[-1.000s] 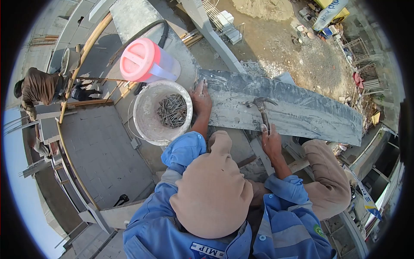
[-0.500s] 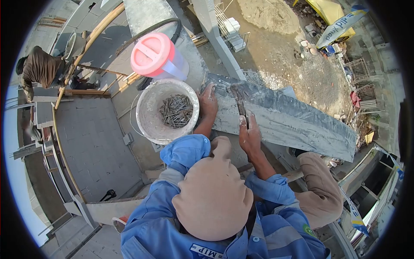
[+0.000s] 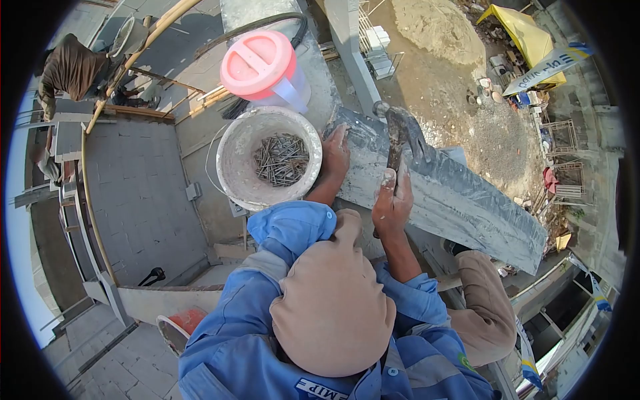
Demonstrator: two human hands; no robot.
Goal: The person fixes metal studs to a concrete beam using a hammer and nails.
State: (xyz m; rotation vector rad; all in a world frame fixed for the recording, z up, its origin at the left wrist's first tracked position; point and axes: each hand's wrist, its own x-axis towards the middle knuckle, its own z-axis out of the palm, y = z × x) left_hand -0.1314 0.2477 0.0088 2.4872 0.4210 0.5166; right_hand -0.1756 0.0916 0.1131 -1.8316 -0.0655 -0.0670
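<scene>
My right hand [image 3: 393, 203] is wrapped around the handle of a claw hammer [image 3: 397, 137], whose head is above the board. A long, grey-smeared wooden board [image 3: 440, 200] stretches from in front of me toward the lower right. My left hand [image 3: 335, 157] is at the board's near left end, its fingers pressed together; whatever they pinch is too small or hidden to make out. Left of that hand stands a white, cement-stained bucket [image 3: 228, 163] with many loose nails [image 3: 281, 160] inside.
A pink-lidded jug [image 3: 263, 67] stands behind the bucket beside a black hose [image 3: 293, 20]. Bamboo poles [image 3: 143, 57] cross at the left, where another person [image 3: 75, 67] bends over. A red bucket [image 3: 183, 327] lies behind me. Ground with sand and rubble lies far below at right.
The hammer has risen from near the board, its head now higher and farther right. The left hand stays at the board's end. The whole view has shifted slightly.
</scene>
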